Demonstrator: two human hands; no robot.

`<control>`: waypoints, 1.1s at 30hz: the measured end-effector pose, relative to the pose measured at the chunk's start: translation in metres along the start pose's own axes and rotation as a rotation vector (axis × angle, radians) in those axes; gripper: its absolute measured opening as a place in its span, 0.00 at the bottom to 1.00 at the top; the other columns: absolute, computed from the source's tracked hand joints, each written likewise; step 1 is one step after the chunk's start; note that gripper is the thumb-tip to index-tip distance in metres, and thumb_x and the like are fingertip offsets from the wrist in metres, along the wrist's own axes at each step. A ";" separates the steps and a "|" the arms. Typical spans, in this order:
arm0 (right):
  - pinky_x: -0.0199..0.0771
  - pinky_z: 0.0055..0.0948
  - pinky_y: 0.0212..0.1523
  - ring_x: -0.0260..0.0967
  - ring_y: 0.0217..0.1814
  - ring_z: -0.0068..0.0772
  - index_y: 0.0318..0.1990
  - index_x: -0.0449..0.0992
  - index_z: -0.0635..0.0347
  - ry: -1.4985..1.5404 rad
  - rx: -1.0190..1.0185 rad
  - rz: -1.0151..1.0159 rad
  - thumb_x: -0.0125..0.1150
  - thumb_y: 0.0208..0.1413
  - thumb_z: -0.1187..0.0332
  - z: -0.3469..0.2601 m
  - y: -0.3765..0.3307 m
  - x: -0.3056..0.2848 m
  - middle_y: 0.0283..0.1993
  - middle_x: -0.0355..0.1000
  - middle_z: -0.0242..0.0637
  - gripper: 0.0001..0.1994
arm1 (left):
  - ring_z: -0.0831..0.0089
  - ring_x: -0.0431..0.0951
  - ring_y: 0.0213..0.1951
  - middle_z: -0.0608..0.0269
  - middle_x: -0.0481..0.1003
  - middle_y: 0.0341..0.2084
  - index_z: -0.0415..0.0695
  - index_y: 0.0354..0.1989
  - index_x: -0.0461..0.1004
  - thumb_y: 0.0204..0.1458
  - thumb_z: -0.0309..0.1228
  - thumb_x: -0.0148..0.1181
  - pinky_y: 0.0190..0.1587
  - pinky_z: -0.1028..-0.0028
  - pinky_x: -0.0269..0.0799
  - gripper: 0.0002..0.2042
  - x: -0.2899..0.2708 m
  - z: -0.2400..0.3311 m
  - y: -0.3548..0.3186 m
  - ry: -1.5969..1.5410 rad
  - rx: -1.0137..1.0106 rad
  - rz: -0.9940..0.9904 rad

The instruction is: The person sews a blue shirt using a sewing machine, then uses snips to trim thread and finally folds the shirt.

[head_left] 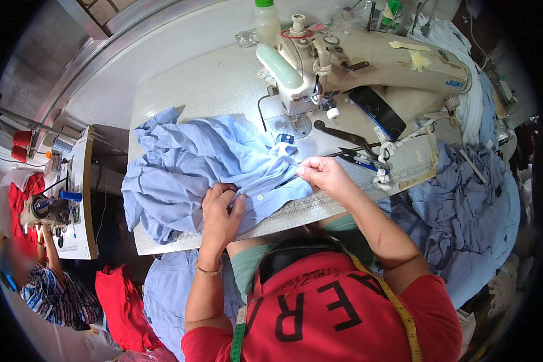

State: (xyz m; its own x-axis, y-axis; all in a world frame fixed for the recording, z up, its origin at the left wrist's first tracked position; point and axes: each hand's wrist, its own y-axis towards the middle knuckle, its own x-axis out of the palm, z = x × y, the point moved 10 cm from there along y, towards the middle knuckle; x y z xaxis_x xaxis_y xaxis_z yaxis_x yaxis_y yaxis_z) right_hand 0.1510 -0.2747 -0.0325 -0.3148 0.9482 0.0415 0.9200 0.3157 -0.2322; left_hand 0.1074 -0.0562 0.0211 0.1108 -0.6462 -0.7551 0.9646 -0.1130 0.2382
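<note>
- Thumb and forefinger of the right hand (324, 174) are pinched together on the edge of a pale blue, crumpled cloth garment (181, 154); the other fingers curl in.
- The left hand (220, 211) presses on the garment, fingers bent, thumb apart; whether it grips a fold cannot be told.
- The garment lies over the left part of a pale, smooth table (163, 87), reaching its front edge near the front left corner. Its folds hide most of its shape; a small round button (260, 197) shows near the front edge.
- Toward the far edge stands a cream metal sewing machine (398, 51); the fine parts at its needle are hard to make out.
- Right of the needle lies a black, flat phone (377, 113).
- Beyond the right edge heaps a pile of grey-blue cloth (458, 211), its outer side cut by the dark rim.
- Across the room, a co-worker in a patterned top (57, 295) sits at another table (85, 199), partly blurred.
</note>
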 end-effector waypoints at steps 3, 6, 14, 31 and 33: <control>0.55 0.16 0.23 0.54 0.23 0.10 0.34 0.77 0.62 0.014 0.006 0.013 0.57 0.60 0.66 0.001 0.000 -0.001 0.22 0.62 0.18 0.09 | 0.56 0.70 0.40 0.56 0.73 0.36 0.35 0.31 0.76 0.49 0.30 0.61 0.47 0.62 0.63 0.09 0.000 0.002 0.000 0.005 -0.011 -0.006; 0.56 0.16 0.24 0.54 0.23 0.10 0.34 0.77 0.63 -0.017 -0.006 -0.003 0.56 0.60 0.66 -0.001 -0.001 0.000 0.23 0.62 0.17 0.09 | 0.56 0.70 0.40 0.56 0.73 0.36 0.35 0.31 0.76 0.49 0.30 0.61 0.47 0.62 0.63 0.09 -0.002 0.003 0.000 0.010 -0.009 -0.001; 0.55 0.16 0.24 0.53 0.24 0.10 0.35 0.77 0.63 -0.014 0.000 -0.014 0.54 0.61 0.66 0.000 -0.001 0.002 0.23 0.62 0.17 0.10 | 0.56 0.70 0.40 0.56 0.73 0.37 0.36 0.31 0.76 0.49 0.30 0.61 0.46 0.62 0.63 0.08 -0.002 0.004 0.000 0.025 0.000 -0.014; 0.69 0.28 0.31 0.70 0.27 0.27 0.36 0.73 0.64 -0.358 -0.296 0.019 0.54 0.60 0.67 -0.063 0.009 0.009 0.24 0.71 0.38 0.08 | 0.79 0.70 0.31 0.69 0.74 0.26 0.41 0.37 0.77 0.58 0.33 0.56 0.37 0.77 0.67 0.08 0.056 0.056 0.093 -0.383 0.230 -0.489; 0.69 0.26 0.32 0.70 0.28 0.24 0.37 0.72 0.64 -0.209 -0.295 -0.003 0.53 0.61 0.68 -0.055 0.015 0.008 0.25 0.72 0.35 0.08 | 0.86 0.67 0.29 0.75 0.73 0.25 0.41 0.37 0.77 0.60 0.34 0.55 0.32 0.81 0.65 0.09 0.073 0.040 0.087 -0.657 -0.041 -0.619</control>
State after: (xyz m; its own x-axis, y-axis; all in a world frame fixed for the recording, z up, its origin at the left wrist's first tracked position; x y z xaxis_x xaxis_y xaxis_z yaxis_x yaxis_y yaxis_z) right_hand 0.1751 -0.2600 0.0177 -0.3303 0.9293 -0.1650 0.9372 0.3436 0.0595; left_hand 0.1896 -0.1429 0.0109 -0.5775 -0.7813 -0.2366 0.8156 -0.5647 -0.1262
